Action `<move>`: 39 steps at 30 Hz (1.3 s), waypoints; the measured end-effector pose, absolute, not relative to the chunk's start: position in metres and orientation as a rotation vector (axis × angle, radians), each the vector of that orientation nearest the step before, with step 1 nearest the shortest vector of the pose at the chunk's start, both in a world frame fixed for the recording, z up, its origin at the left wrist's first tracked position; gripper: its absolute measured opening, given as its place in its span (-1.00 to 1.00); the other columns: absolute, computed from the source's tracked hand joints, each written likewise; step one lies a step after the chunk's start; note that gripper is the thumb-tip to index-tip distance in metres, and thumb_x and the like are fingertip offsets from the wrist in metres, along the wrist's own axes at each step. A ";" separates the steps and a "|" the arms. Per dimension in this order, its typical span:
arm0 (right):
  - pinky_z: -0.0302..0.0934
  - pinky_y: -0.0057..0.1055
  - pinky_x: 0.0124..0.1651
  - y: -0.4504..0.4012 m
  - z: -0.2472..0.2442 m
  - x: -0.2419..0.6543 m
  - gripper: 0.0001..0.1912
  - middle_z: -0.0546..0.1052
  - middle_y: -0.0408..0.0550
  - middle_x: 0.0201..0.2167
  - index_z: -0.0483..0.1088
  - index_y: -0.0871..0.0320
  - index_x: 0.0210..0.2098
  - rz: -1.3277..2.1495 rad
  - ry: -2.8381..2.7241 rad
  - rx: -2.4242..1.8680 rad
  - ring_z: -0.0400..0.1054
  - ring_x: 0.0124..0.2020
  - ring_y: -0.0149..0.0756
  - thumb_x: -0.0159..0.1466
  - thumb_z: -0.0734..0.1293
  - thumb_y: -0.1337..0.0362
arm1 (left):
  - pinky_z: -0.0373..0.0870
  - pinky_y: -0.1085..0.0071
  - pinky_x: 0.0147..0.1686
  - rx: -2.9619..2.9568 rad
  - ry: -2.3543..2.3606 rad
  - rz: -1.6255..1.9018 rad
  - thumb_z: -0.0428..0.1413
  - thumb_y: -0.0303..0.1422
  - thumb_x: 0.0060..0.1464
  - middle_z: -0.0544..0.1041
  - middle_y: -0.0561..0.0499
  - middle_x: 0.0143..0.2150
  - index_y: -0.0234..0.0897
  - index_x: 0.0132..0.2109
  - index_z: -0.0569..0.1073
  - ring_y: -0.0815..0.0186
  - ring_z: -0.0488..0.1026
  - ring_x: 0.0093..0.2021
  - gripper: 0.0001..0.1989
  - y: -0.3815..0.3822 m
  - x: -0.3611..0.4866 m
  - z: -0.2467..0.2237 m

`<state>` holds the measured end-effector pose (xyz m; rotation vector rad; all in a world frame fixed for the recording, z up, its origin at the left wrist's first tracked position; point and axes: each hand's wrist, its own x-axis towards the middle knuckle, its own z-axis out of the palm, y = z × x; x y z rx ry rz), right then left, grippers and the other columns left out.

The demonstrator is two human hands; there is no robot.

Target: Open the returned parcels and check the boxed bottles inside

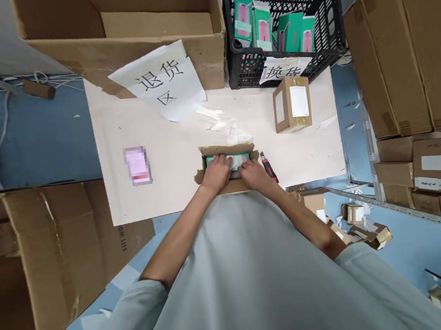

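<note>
My shirt (251, 274) hangs by the carton (226, 149), likely kept close so my curled hands (217, 175) (255, 175), grip unclear, reach its box (239, 160).

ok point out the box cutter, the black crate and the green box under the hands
Box cutter (270, 169): head view, on its red and black handle.
Black crate (241, 66): head view, on its front wall.
Green box (240, 159): head view, on its upper face.

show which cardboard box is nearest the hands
The small open cardboard box under the left hand and right hand, green carton inside; the taped parcel and large box at the back sit farther off.
</note>
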<state>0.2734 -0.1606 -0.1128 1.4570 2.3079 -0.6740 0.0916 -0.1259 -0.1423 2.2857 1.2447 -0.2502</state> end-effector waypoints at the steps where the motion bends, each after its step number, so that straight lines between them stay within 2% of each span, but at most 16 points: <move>1: 0.21 -0.11 0.25 -0.163 -0.114 0.278 -0.63 0.66 0.34 0.07 0.57 0.35 0.15 -0.637 2.291 1.497 0.46 0.18 0.09 0.57 0.17 0.42 | 0.40 -0.02 0.30 2.283 1.266 -0.286 0.03 -0.45 0.37 0.48 -0.45 0.34 -0.47 0.43 0.40 -0.17 0.40 0.37 -0.46 -0.125 0.097 -0.147; 4: 0.17 -0.08 0.28 -0.174 -0.115 0.293 -0.62 0.62 0.35 0.17 0.51 0.35 0.26 -0.612 2.286 1.625 0.42 0.23 0.13 0.60 0.21 0.31 | 0.39 -0.02 0.28 2.248 1.346 -0.359 0.06 -0.41 0.39 0.46 -0.49 0.32 -0.51 0.50 0.30 -0.21 0.38 0.36 -0.39 -0.127 0.105 -0.156; 7: 0.13 -0.04 0.35 -0.186 -0.119 0.304 -0.59 0.57 0.33 0.29 0.48 0.32 0.31 -0.682 2.331 1.671 0.37 0.29 0.15 0.59 0.27 0.22 | 0.39 0.02 0.28 2.220 1.356 -0.364 0.10 -0.32 0.42 0.43 -0.50 0.34 -0.52 0.49 0.30 -0.20 0.39 0.35 -0.39 -0.134 0.107 -0.157; 11: 0.12 0.01 0.38 -0.194 -0.129 0.307 -0.57 0.52 0.31 0.37 0.45 0.28 0.36 -0.750 2.362 1.751 0.35 0.34 0.18 0.59 0.29 0.22 | 0.41 0.12 0.27 2.156 1.348 -0.298 -0.01 -0.18 0.53 0.46 -0.44 0.34 -0.43 0.48 0.32 -0.12 0.41 0.36 -0.44 -0.147 0.110 -0.156; 14: 0.11 0.02 0.41 -0.196 -0.134 0.306 -0.57 0.52 0.29 0.38 0.44 0.26 0.37 -0.776 2.371 1.804 0.35 0.35 0.16 0.60 0.25 0.25 | 0.47 0.17 0.20 2.087 1.389 -0.344 -0.09 -0.29 0.55 0.51 -0.42 0.31 -0.41 0.52 0.24 -0.06 0.50 0.30 -0.46 -0.148 0.115 -0.156; 18: 0.12 0.00 0.41 -0.194 -0.135 0.307 -0.58 0.53 0.27 0.36 0.46 0.24 0.36 -0.805 2.380 1.822 0.36 0.35 0.14 0.60 0.24 0.27 | 0.52 0.14 0.13 2.030 1.425 -0.466 0.03 -0.49 0.38 0.57 -0.55 0.22 -0.58 0.54 0.14 -0.12 0.61 0.21 -0.34 -0.138 0.126 -0.161; 21: 0.12 -0.03 0.40 -0.191 -0.135 0.309 -0.59 0.54 0.28 0.35 0.46 0.25 0.35 -0.821 2.386 1.813 0.36 0.34 0.13 0.60 0.23 0.27 | 0.52 0.09 0.14 2.024 1.445 -0.481 0.09 -0.55 0.28 0.61 -0.59 0.14 -0.67 0.50 0.18 -0.18 0.62 0.20 -0.30 -0.131 0.132 -0.164; 24: 0.13 -0.04 0.39 -0.190 -0.134 0.312 -0.58 0.55 0.27 0.34 0.46 0.28 0.35 -0.832 2.392 1.808 0.37 0.33 0.12 0.60 0.23 0.27 | 0.52 0.04 0.14 2.038 1.446 -0.465 0.13 -0.50 0.27 0.63 -0.56 0.11 -0.68 0.46 0.25 -0.21 0.61 0.20 -0.33 -0.132 0.133 -0.164; 28: 0.14 -0.04 0.39 -0.191 -0.136 0.315 -0.59 0.56 0.25 0.34 0.47 0.28 0.34 -0.844 2.419 1.801 0.37 0.32 0.11 0.61 0.22 0.28 | 0.53 0.09 0.14 2.075 1.395 -0.420 0.05 -0.40 0.38 0.64 -0.37 0.13 -0.44 0.26 0.52 -0.09 0.61 0.16 -0.60 -0.139 0.127 -0.162; 31: 0.16 -0.03 0.38 -0.192 -0.137 0.316 -0.60 0.57 0.24 0.32 0.50 0.25 0.31 -0.846 2.429 1.800 0.38 0.30 0.10 0.61 0.21 0.28 | 0.46 0.11 0.26 2.130 1.341 -0.373 -0.01 -0.44 0.41 0.57 -0.30 0.23 -0.31 0.05 0.65 -0.03 0.51 0.28 -0.67 -0.142 0.123 -0.161; 33: 0.17 -0.03 0.38 -0.192 -0.139 0.316 -0.60 0.57 0.25 0.31 0.50 0.27 0.31 -0.844 2.431 1.799 0.38 0.30 0.10 0.61 0.21 0.29 | 0.41 0.10 0.31 2.164 1.362 -0.356 -0.03 -0.52 0.37 0.48 -0.34 0.32 -0.35 0.11 0.62 -0.06 0.42 0.35 -0.64 -0.140 0.123 -0.161; 35: 0.17 -0.04 0.39 -0.192 -0.139 0.315 -0.60 0.57 0.25 0.31 0.50 0.27 0.31 -0.842 2.437 1.799 0.38 0.31 0.09 0.60 0.21 0.30 | 0.42 0.08 0.27 2.182 1.402 -0.367 0.00 -0.59 0.29 0.43 -0.42 0.36 -0.44 0.28 0.51 -0.09 0.41 0.34 -0.53 -0.138 0.124 -0.163; 37: 0.18 -0.04 0.39 -0.191 -0.139 0.315 -0.60 0.58 0.23 0.31 0.50 0.24 0.32 -0.842 2.442 1.800 0.38 0.31 0.08 0.59 0.22 0.32 | 0.42 0.08 0.23 2.193 1.414 -0.394 0.05 -0.61 0.21 0.43 -0.49 0.34 -0.53 0.40 0.38 -0.13 0.42 0.31 -0.39 -0.135 0.128 -0.164; 39: 0.20 -0.04 0.37 -0.190 -0.139 0.315 -0.60 0.58 0.22 0.30 0.50 0.22 0.32 -0.840 2.438 1.804 0.39 0.31 0.07 0.59 0.22 0.33 | 0.37 0.09 0.26 2.211 1.388 -0.419 0.10 -0.60 0.16 0.46 -0.50 0.32 -0.56 0.43 0.33 -0.14 0.42 0.32 -0.33 -0.134 0.131 -0.166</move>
